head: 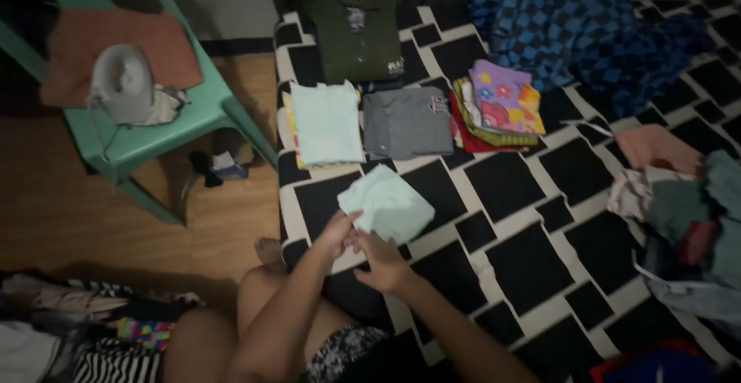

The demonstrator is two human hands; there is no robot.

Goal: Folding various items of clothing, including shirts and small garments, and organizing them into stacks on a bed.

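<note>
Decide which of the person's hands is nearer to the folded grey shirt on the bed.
The left hand looks slightly nearer. It touches the small mint cloth below the grey shirt; the right hand lies lower, at that cloth's near edge, farther from the shirt.

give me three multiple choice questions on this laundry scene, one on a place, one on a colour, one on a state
1. Where is the iron?
A. on the green chair
B. on the bed
C. on the floor

2. What colour is the cloth under the hands?
A. red
B. pale mint
C. black

3. What state is the grey shirt in?
A. hanging
C. crumpled
B. folded flat

Answers: 1 A, it stands on the chair seat. 2 B, the left hand and right hand touch a pale mint piece. 3 B, it lies folded in the row on the bed.
</note>
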